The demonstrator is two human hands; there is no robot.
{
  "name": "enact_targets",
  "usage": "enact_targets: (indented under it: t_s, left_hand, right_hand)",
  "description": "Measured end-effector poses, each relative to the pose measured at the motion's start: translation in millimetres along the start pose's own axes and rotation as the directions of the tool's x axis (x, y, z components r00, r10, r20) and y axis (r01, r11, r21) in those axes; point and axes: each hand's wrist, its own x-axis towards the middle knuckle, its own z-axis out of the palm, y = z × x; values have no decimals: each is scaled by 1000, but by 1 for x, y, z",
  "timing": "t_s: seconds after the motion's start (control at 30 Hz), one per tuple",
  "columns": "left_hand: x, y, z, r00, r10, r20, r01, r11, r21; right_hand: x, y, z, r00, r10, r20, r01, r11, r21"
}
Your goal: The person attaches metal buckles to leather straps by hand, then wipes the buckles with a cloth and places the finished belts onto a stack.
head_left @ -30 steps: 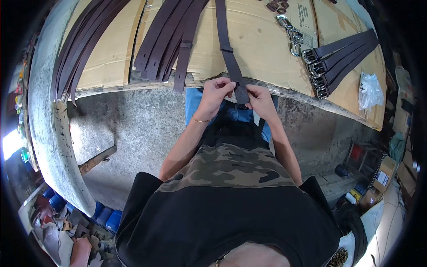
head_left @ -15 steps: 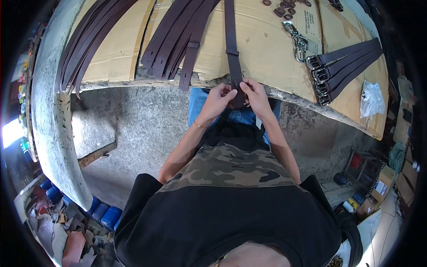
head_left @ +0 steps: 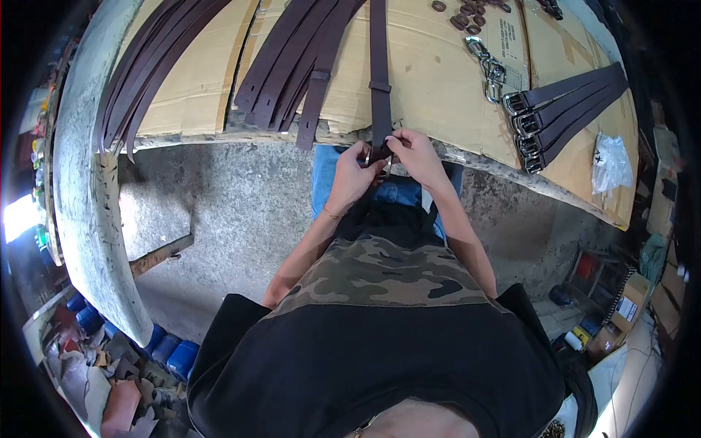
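A dark brown strap [head_left: 380, 55] runs down over the table's front edge, with a loop [head_left: 380, 86] around it. At its lower end my left hand [head_left: 353, 175] and my right hand [head_left: 415, 157] pinch the leather from either side. A metal buckle [head_left: 388, 168] shows between the fingers, partly hidden by them. Just left of this strap lies another strap with a loop [head_left: 315, 102], beside a fanned bundle of straps [head_left: 281, 62].
More straps [head_left: 157, 66] hang over the table's left part. Small leather loops [head_left: 467, 16], linked metal buckles [head_left: 488, 69], buckled straps [head_left: 573, 102] and a clear plastic bag [head_left: 610, 164] lie to the right. The table edge [head_left: 467, 155] is rough.
The strap's lower end, flat and hanging down before, is now folded up between my fingers, and a buckle has come into view. My right hand has shifted slightly left.
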Motion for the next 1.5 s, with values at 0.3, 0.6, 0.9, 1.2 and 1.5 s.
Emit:
enact_targets:
  t_s: [0.3, 0.6, 0.9, 1.2, 1.5]
  left_hand:
    - [1, 1, 0, 998, 68, 2, -68, 997, -29]
    - [1, 7, -4, 995, 57, -85, -43, 986, 163]
    - [-6, 18, 11, 981, 140, -131, -154, 982, -110]
    - [-1, 22, 11, 990, 139, -31, -141, 929, -341]
    - [2, 13, 8, 997, 39, 61, -20, 957, -291]
  right_hand:
    - [-2, -4, -2, 994, 105, -18, -103, 992, 76]
    - [-8, -11, 1, 993, 96, 63, -111, 942, 317]
    - [-6, -13, -2, 997, 38, 64, -50, 978, 202]
    - [-11, -29, -6, 999, 46, -1, -45, 978, 203]
    - [-4, -15, -1, 998, -43, -34, 53, 934, 353]
